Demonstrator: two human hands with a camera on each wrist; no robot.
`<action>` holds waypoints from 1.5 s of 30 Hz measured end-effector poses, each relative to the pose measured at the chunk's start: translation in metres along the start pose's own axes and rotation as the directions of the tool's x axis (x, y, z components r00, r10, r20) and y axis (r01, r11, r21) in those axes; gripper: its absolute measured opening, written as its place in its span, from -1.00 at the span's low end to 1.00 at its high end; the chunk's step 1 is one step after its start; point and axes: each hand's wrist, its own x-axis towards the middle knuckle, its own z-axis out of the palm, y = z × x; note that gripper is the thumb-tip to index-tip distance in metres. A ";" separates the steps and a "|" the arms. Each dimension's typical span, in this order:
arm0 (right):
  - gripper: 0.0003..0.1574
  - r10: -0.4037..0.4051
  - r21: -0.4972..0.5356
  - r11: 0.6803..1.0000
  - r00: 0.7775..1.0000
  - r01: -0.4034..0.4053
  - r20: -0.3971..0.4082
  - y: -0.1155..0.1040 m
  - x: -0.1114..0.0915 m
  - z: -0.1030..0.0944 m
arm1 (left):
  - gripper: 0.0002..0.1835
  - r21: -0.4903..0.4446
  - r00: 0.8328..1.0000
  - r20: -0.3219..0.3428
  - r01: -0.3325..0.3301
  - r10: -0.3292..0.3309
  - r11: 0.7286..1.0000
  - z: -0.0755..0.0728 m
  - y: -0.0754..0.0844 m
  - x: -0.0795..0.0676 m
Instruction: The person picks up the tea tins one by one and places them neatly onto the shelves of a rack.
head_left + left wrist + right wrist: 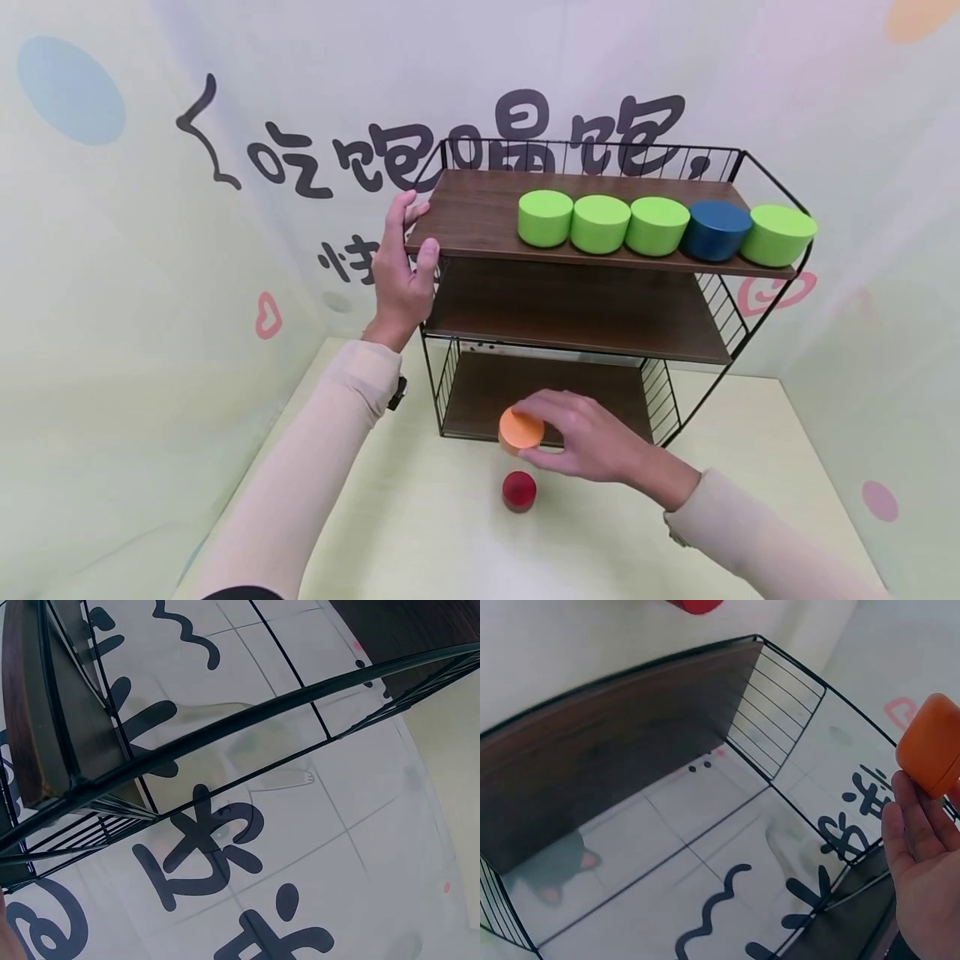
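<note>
My right hand (581,437) pinches a short orange cylinder (521,430) between thumb and fingers, in front of the bottom shelf. The right wrist view shows the same orange cylinder (932,746) at the fingertips. Below it, a dark red cylinder (519,492) stands on the table. My left hand (401,271) grips the left end of the rack's top shelf (472,204), thumb at the front corner and fingers at the side. Only a sliver of that hand enters the left wrist view. Toward the right of the top shelf stand several green cylinders (600,225) and one blue cylinder (716,231) in a row.
The three-tier rack has a black wire frame (738,346), a dark brown middle shelf (570,304) and a bottom shelf (480,387). It stands on a pale table (405,517). Behind it hangs a whitish backdrop (337,50) with large black characters.
</note>
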 end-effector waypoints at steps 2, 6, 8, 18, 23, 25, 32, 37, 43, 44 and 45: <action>-0.40 -0.019 -0.008 1.000 1.000 0.019 -0.003 -0.001 0.004 -0.006 | -0.39 0.003 1.000 0.001 -0.002 0.002 1.000 0.000 0.000 0.000; -0.40 -0.063 -0.040 0.997 0.998 0.063 -0.011 -0.003 0.013 -0.017 | -0.38 0.001 1.000 0.000 -0.006 0.006 1.000 -0.001 0.000 0.000; -0.40 -0.082 -0.061 0.995 0.997 0.081 -0.015 -0.004 0.016 -0.023 | -0.38 0.001 1.000 0.001 -0.005 0.005 1.000 -0.001 0.000 0.000; -0.36 -0.105 -0.105 0.989 0.994 0.104 -0.009 -0.014 0.037 -0.056 | -0.37 -0.004 1.000 -0.002 0.005 -0.005 1.000 0.001 -0.001 -0.001; -0.33 -0.125 -0.128 0.984 0.992 0.123 -0.003 -0.019 0.047 -0.071 | -0.38 0.006 1.000 -0.002 0.005 -0.005 1.000 0.001 -0.003 -0.001; -0.32 -0.141 -0.144 0.980 0.990 0.138 -0.008 -0.021 0.051 -0.076 | -0.38 0.004 1.000 -0.004 0.006 -0.006 1.000 0.000 0.002 0.001; -0.32 -0.175 -0.179 0.969 0.984 0.169 -0.019 -0.027 0.063 -0.095 | -0.40 0.001 1.000 -0.002 0.005 -0.005 1.000 0.000 0.010 0.002; -0.33 -0.200 -0.186 0.963 0.980 0.194 -0.012 -0.031 0.070 -0.102 | -0.37 0.005 1.000 -0.002 -0.004 0.004 1.000 0.000 -0.001 0.000; -0.32 -0.221 -0.197 0.957 0.975 0.212 -0.024 -0.037 0.081 -0.109 | -0.38 0.006 1.000 0.002 -0.007 0.007 1.000 -0.001 -0.001 0.000; -0.32 -0.225 -0.201 0.956 0.974 0.215 -0.030 -0.039 0.083 -0.111 | -0.37 0.007 1.000 0.002 -0.006 0.006 1.000 -0.001 -0.001 0.000; -0.31 -0.232 -0.208 0.953 0.972 0.220 -0.034 -0.040 0.086 -0.113 | -0.37 0.008 1.000 0.002 -0.006 0.006 1.000 0.000 -0.001 0.000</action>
